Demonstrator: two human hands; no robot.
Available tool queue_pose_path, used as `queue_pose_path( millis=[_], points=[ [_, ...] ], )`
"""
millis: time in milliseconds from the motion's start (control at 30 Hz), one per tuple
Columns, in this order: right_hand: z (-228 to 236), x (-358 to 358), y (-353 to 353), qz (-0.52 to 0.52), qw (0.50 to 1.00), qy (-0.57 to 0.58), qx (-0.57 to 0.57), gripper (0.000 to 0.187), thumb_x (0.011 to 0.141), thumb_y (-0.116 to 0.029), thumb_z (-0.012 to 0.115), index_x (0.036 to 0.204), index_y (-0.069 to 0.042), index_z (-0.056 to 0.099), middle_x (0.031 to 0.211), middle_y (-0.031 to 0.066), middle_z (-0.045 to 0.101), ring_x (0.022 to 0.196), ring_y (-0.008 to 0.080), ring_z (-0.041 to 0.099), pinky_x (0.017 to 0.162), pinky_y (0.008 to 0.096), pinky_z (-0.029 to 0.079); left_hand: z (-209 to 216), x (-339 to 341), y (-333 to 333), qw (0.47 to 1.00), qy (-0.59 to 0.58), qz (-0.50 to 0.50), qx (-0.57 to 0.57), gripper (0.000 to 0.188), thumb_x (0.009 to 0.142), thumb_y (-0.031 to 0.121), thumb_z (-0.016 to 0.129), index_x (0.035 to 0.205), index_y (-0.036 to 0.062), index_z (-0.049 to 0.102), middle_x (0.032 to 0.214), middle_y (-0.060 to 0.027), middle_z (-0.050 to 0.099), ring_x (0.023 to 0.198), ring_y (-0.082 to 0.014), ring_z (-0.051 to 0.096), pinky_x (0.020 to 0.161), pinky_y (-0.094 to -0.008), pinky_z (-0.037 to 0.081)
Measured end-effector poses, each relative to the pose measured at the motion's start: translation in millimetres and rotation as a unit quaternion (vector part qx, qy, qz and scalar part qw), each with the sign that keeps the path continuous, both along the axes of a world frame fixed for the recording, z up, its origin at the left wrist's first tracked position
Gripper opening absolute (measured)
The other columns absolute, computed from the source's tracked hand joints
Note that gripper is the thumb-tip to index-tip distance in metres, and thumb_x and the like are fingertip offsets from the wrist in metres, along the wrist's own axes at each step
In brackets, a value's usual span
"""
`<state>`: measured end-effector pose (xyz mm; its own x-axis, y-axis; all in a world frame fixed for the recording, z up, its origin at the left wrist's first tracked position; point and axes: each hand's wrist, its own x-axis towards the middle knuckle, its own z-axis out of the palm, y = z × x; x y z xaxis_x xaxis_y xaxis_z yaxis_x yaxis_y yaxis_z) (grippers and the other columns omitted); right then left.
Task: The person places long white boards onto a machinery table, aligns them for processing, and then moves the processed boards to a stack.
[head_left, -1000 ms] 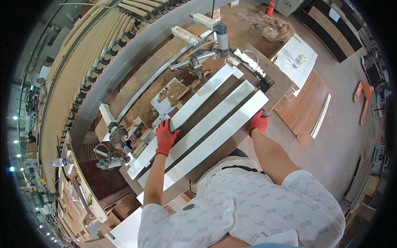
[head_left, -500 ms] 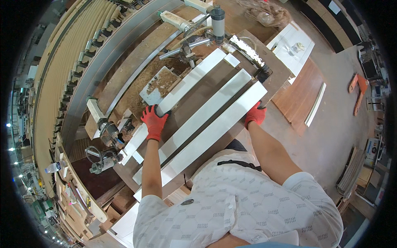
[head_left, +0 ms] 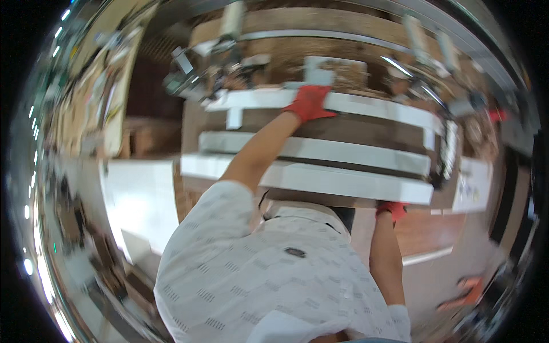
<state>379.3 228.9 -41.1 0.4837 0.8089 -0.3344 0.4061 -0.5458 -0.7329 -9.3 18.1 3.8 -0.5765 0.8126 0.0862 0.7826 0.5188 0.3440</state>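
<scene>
My left hand (head_left: 310,103), in a red glove, is closed across the far white board (head_left: 380,107), its fingers over the far edge and its thumb on the near side. Short white crosspieces lie against this board, a left one (head_left: 234,118) and a right one (head_left: 429,139). A middle white board (head_left: 354,153) and a near white board (head_left: 343,180) lie roughly parallel to it on the brown worktop (head_left: 366,127). My right hand (head_left: 392,210), also red-gloved, is at the worktop's near edge by the near board's right end. Its fingers are mostly hidden there.
Metal clamp parts stand at the far left (head_left: 186,71) and far right (head_left: 423,88). Beyond the boards is a dusty plate (head_left: 334,72) with sawdust. White panels (head_left: 143,197) lie at left. At lower right, an orange object (head_left: 466,294) is on the floor.
The view has turned, so the boards now run nearly level across it, and the picture is blurred. Both hands stay at about the same places on the work.
</scene>
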Motion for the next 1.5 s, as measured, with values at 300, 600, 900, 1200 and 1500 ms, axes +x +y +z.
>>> queue_pose_path(
  millis=[300,600,900,1200,1500],
  points=[
    [32.6,-11.4,-5.2,-0.006,0.991,0.119,-0.068,0.045,0.087,-0.050,0.062,0.101,-0.008,0.070,0.103,0.0111,0.072,0.087,0.0311,0.071,0.070,0.0450,0.060,7.8,3.9,-1.2,0.994,0.016,0.028,-0.105,0.096,0.067,0.079,0.064,0.128,0.0058,0.056,0.101,-0.0142,0.067,0.092,-0.0318,0.067,0.079,-0.0428,0.051],
    [5.2,10.8,3.8,-0.009,0.985,0.165,-0.052,0.036,0.082,-0.038,0.072,0.102,-0.008,0.072,0.102,0.0087,0.073,0.085,0.0267,0.070,0.070,0.0428,0.060,10.2,8.0,2.0,0.991,-0.003,0.022,-0.133,0.098,0.069,0.078,0.063,0.134,0.0062,0.052,0.110,-0.0143,0.065,0.101,-0.0310,0.065,0.083,-0.0418,0.049],
    [42.9,-16.5,-10.4,-0.023,0.997,0.062,-0.049,0.037,0.082,-0.039,0.073,0.099,-0.006,0.072,0.099,0.0108,0.073,0.079,0.0283,0.071,0.064,0.0423,0.060,16.0,2.9,2.6,0.990,-0.019,0.026,-0.139,0.096,0.069,0.078,0.063,0.134,0.0082,0.052,0.114,-0.0139,0.064,0.103,-0.0310,0.064,0.086,-0.0416,0.048],
    [35.1,-13.4,-9.9,-0.031,0.993,0.081,-0.081,0.051,0.085,-0.052,0.064,0.100,-0.004,0.071,0.107,0.0138,0.071,0.090,0.0321,0.070,0.073,0.0460,0.061,17.1,-0.5,3.6,0.988,-0.016,0.034,-0.147,0.094,0.069,0.077,0.064,0.132,0.0086,0.054,0.116,-0.0143,0.064,0.104,-0.0323,0.064,0.089,-0.0412,0.049],
    [18.5,-3.6,1.2,-0.017,0.991,-0.126,-0.046,0.070,0.086,-0.062,0.054,0.117,0.000,0.061,0.115,0.0208,0.068,0.100,0.0391,0.067,0.082,0.0495,0.056,21.6,4.3,5.8,0.990,0.003,0.029,-0.136,0.091,0.070,0.078,0.063,0.127,0.0082,0.055,0.109,-0.0129,0.065,0.101,-0.0302,0.064,0.086,-0.0407,0.049]
  ],
)
